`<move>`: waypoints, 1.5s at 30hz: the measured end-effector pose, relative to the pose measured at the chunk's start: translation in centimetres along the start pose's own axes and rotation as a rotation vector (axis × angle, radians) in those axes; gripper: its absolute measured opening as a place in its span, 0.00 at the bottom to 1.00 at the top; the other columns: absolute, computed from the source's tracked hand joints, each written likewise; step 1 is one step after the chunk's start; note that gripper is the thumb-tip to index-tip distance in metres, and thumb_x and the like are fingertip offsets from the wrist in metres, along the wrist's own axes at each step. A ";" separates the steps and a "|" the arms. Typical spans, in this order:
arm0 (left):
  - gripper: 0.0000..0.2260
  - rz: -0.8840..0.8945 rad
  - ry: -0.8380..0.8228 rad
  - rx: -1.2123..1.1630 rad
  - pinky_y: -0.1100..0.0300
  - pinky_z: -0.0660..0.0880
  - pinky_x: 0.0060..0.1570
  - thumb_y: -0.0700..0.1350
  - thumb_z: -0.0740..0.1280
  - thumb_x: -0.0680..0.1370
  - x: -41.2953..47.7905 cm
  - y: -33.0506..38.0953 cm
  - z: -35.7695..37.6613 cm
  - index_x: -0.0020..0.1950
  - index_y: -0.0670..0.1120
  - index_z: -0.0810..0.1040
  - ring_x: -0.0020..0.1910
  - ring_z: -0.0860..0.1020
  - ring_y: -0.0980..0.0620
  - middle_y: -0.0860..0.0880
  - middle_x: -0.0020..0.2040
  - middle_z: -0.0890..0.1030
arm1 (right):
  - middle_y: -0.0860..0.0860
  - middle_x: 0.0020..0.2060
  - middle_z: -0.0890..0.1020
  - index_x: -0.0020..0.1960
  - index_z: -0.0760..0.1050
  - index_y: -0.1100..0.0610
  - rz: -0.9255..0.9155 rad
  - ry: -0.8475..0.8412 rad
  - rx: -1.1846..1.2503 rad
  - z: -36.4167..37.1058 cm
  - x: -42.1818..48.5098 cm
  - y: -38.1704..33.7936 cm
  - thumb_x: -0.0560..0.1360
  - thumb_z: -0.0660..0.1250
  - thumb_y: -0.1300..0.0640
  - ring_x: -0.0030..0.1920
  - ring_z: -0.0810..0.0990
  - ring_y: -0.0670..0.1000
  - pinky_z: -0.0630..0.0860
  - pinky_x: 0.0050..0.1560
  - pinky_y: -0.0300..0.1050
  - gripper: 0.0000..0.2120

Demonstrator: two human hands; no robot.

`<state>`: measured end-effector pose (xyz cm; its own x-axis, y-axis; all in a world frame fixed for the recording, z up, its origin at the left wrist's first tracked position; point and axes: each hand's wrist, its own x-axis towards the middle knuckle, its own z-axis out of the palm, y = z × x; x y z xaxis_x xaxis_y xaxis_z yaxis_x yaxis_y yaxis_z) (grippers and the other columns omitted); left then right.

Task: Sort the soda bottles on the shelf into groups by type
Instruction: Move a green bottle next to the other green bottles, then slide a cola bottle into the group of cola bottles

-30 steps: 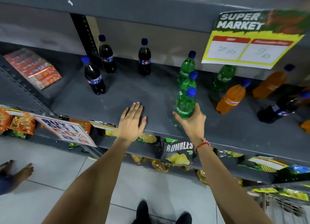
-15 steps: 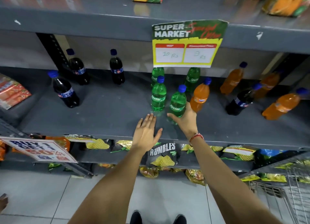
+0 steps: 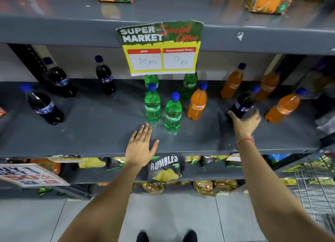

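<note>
Lowest in the frame, two bare forearms reach up from the floor toward the grey shelf (image 3: 90, 133). The left hand (image 3: 140, 147) lies flat near the shelf's front edge at centre frame, fingers (image 3: 145, 131) straight and close together, thumb out to the side, holding nothing. To the right, the right hand (image 3: 244, 123) is spread wide, its thumb and fingers (image 3: 256, 113) curving to either side of the base of a dark cola bottle (image 3: 243, 104); the grip has not closed, and I cannot tell whether skin touches plastic. Just past the left hand stand two green Sprite bottles (image 3: 173, 112), close together, with an orange Fanta bottle (image 3: 197, 105) just to their right. Another orange bottle (image 3: 283, 107) leans at right of frame. Further back, two more green bottles (image 3: 190, 85) sit partly behind a hanging price sign (image 3: 161, 47), and two orange bottles (image 3: 233, 84) stand toward the rear right. Three dark cola bottles (image 3: 43, 107) are grouped at the left of the frame, well apart from the one by the right hand.
</note>
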<state>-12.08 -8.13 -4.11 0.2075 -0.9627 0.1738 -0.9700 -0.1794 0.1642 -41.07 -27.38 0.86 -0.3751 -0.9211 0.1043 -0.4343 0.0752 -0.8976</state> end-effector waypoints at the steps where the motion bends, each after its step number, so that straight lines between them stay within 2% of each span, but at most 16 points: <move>1: 0.31 -0.001 -0.001 -0.003 0.48 0.59 0.70 0.59 0.45 0.77 0.0 0.0 0.0 0.70 0.40 0.65 0.72 0.63 0.46 0.42 0.71 0.67 | 0.63 0.67 0.68 0.70 0.60 0.64 0.003 -0.043 0.002 0.2 1.1 -0.1 0.65 0.77 0.54 0.69 0.65 0.61 0.63 0.70 0.52 0.41; 3: 0.31 -0.005 -0.004 -0.010 0.49 0.57 0.70 0.60 0.44 0.77 -0.1 0.0 -0.1 0.71 0.40 0.64 0.72 0.61 0.47 0.43 0.72 0.66 | 0.61 0.64 0.73 0.66 0.65 0.62 0.006 -0.088 0.016 0.6 2.4 0.1 0.65 0.77 0.56 0.65 0.71 0.60 0.68 0.67 0.52 0.35; 6: 0.32 -0.009 -0.012 -0.025 0.50 0.55 0.71 0.60 0.44 0.76 -0.1 0.2 -0.1 0.72 0.40 0.62 0.73 0.59 0.47 0.43 0.73 0.64 | 0.60 0.58 0.79 0.59 0.71 0.61 0.017 -0.050 0.027 0.7 2.9 0.6 0.65 0.76 0.57 0.58 0.77 0.60 0.73 0.59 0.49 0.26; 8: 0.32 -0.007 -0.010 -0.023 0.49 0.56 0.71 0.60 0.44 0.77 -0.1 0.2 -0.3 0.71 0.40 0.63 0.73 0.60 0.47 0.43 0.73 0.64 | 0.59 0.55 0.81 0.57 0.73 0.60 0.004 -0.016 0.048 0.6 2.2 0.6 0.63 0.76 0.57 0.55 0.79 0.58 0.74 0.57 0.48 0.25; 12: 0.32 0.001 -0.016 -0.004 0.49 0.58 0.71 0.59 0.44 0.77 -0.1 0.2 -0.4 0.71 0.39 0.63 0.73 0.60 0.47 0.42 0.72 0.65 | 0.54 0.46 0.83 0.51 0.75 0.57 -0.089 0.013 0.081 0.1 -1.8 0.5 0.61 0.77 0.53 0.45 0.80 0.50 0.73 0.46 0.36 0.22; 14: 0.31 0.008 -0.014 0.002 0.49 0.58 0.71 0.59 0.44 0.77 -0.2 0.2 -0.3 0.71 0.39 0.64 0.72 0.61 0.46 0.42 0.72 0.66 | 0.51 0.42 0.82 0.49 0.75 0.57 -0.129 -0.002 0.112 -0.1 -4.4 0.3 0.60 0.77 0.52 0.42 0.80 0.49 0.73 0.44 0.36 0.21; 17: 0.31 0.012 -0.015 -0.002 0.48 0.58 0.71 0.59 0.44 0.77 -0.2 0.1 -0.2 0.70 0.39 0.64 0.72 0.61 0.46 0.41 0.72 0.66 | 0.52 0.42 0.82 0.48 0.74 0.55 -0.171 -0.071 0.160 0.1 -8.4 -0.4 0.61 0.77 0.53 0.41 0.80 0.49 0.75 0.44 0.39 0.19; 21: 0.30 0.009 -0.005 -0.086 0.49 0.57 0.71 0.58 0.44 0.78 -0.2 0.1 -0.4 0.71 0.39 0.63 0.72 0.61 0.46 0.41 0.72 0.66 | 0.43 0.39 0.79 0.47 0.73 0.51 -0.275 -0.227 0.231 1.1 -13.7 -1.8 0.61 0.79 0.57 0.39 0.78 0.35 0.72 0.40 0.24 0.19; 25: 0.25 -0.013 0.083 -0.196 0.47 0.57 0.70 0.53 0.49 0.79 -0.6 -0.9 -1.3 0.70 0.39 0.65 0.73 0.60 0.45 0.40 0.71 0.67 | 0.37 0.40 0.78 0.47 0.73 0.50 -0.364 -0.350 0.271 3.5 -18.3 -3.5 0.61 0.78 0.57 0.42 0.77 0.32 0.69 0.41 0.21 0.19; 31: 0.24 -0.172 0.168 -0.190 0.46 0.55 0.71 0.51 0.51 0.79 -2.4 -7.1 -3.0 0.69 0.40 0.67 0.74 0.58 0.44 0.40 0.72 0.65 | 0.44 0.40 0.80 0.49 0.73 0.52 -0.463 -0.537 0.261 9.9 -23.0 -8.6 0.62 0.78 0.54 0.42 0.78 0.39 0.69 0.42 0.23 0.20; 34: 0.23 -0.235 0.164 -0.210 0.45 0.56 0.70 0.50 0.52 0.78 -3.3 -10.2 -3.8 0.69 0.40 0.66 0.73 0.59 0.44 0.40 0.72 0.65 | 0.52 0.40 0.83 0.47 0.72 0.56 -0.477 -0.598 0.176 13.7 -24.3 -11.3 0.62 0.78 0.52 0.41 0.81 0.50 0.72 0.39 0.34 0.21; 36: 0.23 -0.262 0.159 -0.220 0.46 0.57 0.70 0.49 0.52 0.78 -3.8 -12.0 -4.2 0.70 0.40 0.66 0.73 0.60 0.44 0.40 0.72 0.65 | 0.54 0.40 0.84 0.46 0.71 0.57 -0.481 -0.625 0.118 16.3 -24.9 -12.9 0.61 0.78 0.50 0.41 0.82 0.53 0.75 0.40 0.42 0.21; 40: 0.22 -0.245 0.097 -0.188 0.47 0.57 0.71 0.49 0.53 0.79 -4.3 -14.5 -4.4 0.71 0.40 0.63 0.73 0.59 0.45 0.41 0.73 0.63 | 0.56 0.44 0.84 0.48 0.72 0.59 -0.474 -0.654 0.053 20.7 -25.7 -15.1 0.61 0.78 0.50 0.46 0.82 0.56 0.79 0.45 0.48 0.23; 45: 0.24 -0.207 0.037 -0.062 0.50 0.54 0.72 0.51 0.55 0.80 -4.2 -15.2 -3.6 0.73 0.41 0.60 0.74 0.57 0.48 0.43 0.74 0.62 | 0.58 0.46 0.83 0.50 0.71 0.60 -0.448 -0.631 -0.031 24.0 -26.6 -15.8 0.63 0.77 0.49 0.48 0.81 0.60 0.78 0.46 0.51 0.24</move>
<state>2.29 -0.60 -3.81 0.4071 -0.8983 0.1655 -0.8968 -0.3587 0.2589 -4.53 -13.24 2.00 0.3757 -0.9086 0.1822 -0.4610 -0.3538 -0.8138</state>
